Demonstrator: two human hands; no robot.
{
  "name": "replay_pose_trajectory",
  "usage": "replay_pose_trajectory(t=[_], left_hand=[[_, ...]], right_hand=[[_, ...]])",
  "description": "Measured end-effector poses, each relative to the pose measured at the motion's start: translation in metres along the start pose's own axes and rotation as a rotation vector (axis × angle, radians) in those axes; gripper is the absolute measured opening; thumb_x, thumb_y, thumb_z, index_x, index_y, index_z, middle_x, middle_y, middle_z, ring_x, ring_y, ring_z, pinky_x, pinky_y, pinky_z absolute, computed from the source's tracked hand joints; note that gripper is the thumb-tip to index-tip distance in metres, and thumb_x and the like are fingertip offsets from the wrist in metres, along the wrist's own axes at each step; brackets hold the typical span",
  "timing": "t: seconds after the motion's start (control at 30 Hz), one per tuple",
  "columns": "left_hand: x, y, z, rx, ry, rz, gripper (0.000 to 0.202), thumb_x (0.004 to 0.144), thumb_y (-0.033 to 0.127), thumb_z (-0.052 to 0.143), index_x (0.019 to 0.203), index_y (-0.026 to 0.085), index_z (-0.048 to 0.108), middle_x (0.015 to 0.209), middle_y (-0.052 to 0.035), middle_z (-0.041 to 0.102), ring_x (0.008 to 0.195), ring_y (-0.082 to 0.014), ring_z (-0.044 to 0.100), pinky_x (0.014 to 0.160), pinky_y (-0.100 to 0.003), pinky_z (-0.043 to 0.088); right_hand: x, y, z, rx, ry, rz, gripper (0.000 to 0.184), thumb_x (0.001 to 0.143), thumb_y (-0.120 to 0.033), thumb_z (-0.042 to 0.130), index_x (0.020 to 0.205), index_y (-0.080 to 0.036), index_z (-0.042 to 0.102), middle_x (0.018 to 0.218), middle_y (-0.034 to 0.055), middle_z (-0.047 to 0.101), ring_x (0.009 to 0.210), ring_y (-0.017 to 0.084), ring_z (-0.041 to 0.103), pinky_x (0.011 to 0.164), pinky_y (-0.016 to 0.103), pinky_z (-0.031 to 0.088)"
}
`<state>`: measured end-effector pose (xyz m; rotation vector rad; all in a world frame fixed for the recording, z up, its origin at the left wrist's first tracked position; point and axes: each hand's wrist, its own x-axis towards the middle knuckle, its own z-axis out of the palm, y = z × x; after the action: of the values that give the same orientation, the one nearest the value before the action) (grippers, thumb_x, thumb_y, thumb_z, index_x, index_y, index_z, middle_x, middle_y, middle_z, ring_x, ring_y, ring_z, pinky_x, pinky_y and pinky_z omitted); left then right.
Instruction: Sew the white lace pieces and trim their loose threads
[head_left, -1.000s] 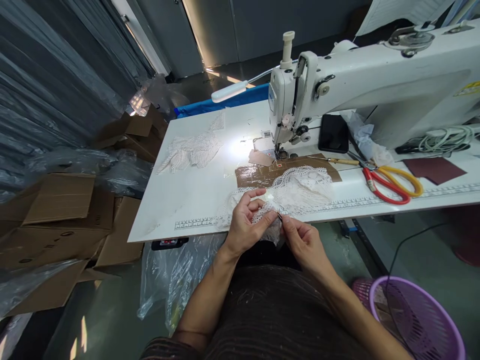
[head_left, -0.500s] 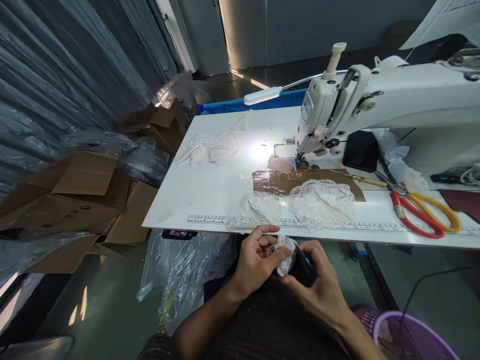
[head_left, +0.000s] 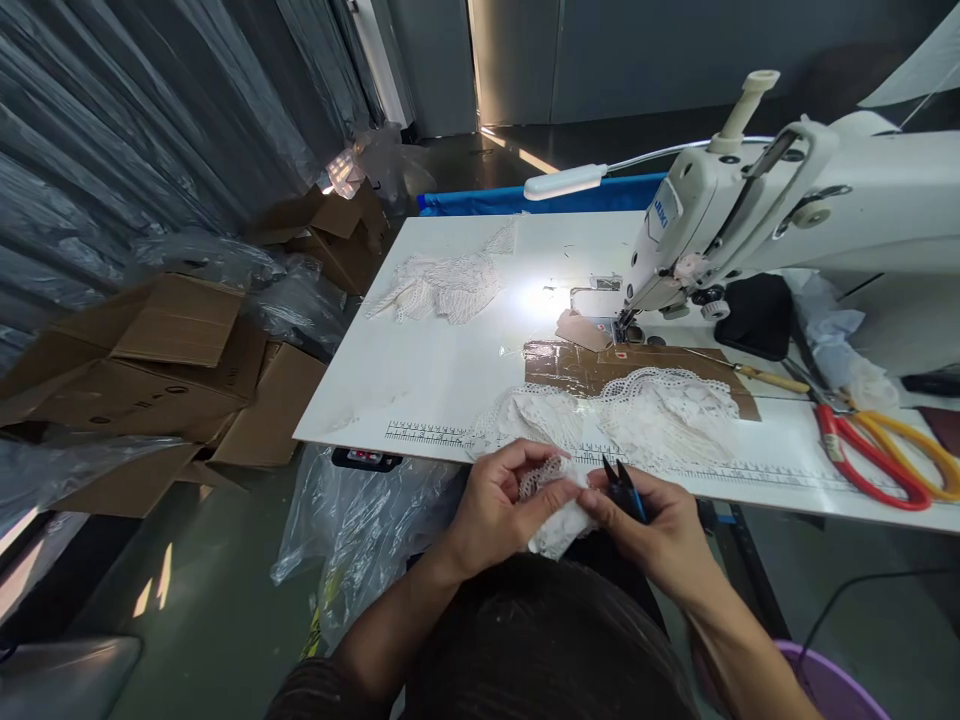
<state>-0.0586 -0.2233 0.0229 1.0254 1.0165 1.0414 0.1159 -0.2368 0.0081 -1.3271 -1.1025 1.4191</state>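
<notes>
My left hand [head_left: 499, 508] pinches a small piece of white lace [head_left: 553, 528] just below the table's near edge. My right hand [head_left: 654, 530] is closed on blue-handled thread snips [head_left: 622, 486], blades pointing up, and its fingertips also touch the lace piece. Both hands are close together over my lap. A larger pile of white lace [head_left: 652, 412] lies on the white table [head_left: 435, 375] just beyond my hands, partly over a brown cardboard sheet [head_left: 570, 366].
A white sewing machine [head_left: 795, 215] stands at the right with its lamp [head_left: 566, 182] lit. Red and yellow scissors [head_left: 877, 450] and a dark phone [head_left: 757, 315] lie beside it. More lace [head_left: 442, 285] lies far left. Cardboard boxes [head_left: 150, 370] and plastic bags [head_left: 360, 525] crowd the floor left.
The hands dropped from the table edge toward my lap with the lace piece, then rose slightly. The snips now show in my right hand. The view shifted left.
</notes>
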Motion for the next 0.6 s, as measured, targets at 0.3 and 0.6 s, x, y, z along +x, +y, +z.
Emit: replay_pose_trajectory(t=[0.3,0.6], left_hand=[[0.085,0.03,-0.044,0.197,0.032,0.163,0.041,0.072,0.033,0.082,0.105,0.015,0.066,0.105,-0.0107,0.069,0.104,-0.0231,0.063,0.089,-0.034,0.05],[0.123,0.035,-0.091,0.652,0.176,0.091,0.044,0.07,0.041,0.081,0.105,0.018,0.068,0.111,-0.0137,0.069,0.116,-0.0317,0.06,0.092,-0.039,0.047]], right_hand=[[0.092,-0.044,0.027,-0.116,-0.007,-0.176,0.043,0.071,-0.059,0.073,0.073,-0.016,0.067,0.055,-0.0047,0.042,0.051,0.01,0.032,0.047,0.024,0.024],[0.106,-0.022,0.01,-1.085,0.228,-0.406,0.034,0.088,-0.046,0.054,0.09,-0.019,0.075,0.074,0.0082,0.064,0.06,0.02,0.055,0.053,0.029,0.031]])
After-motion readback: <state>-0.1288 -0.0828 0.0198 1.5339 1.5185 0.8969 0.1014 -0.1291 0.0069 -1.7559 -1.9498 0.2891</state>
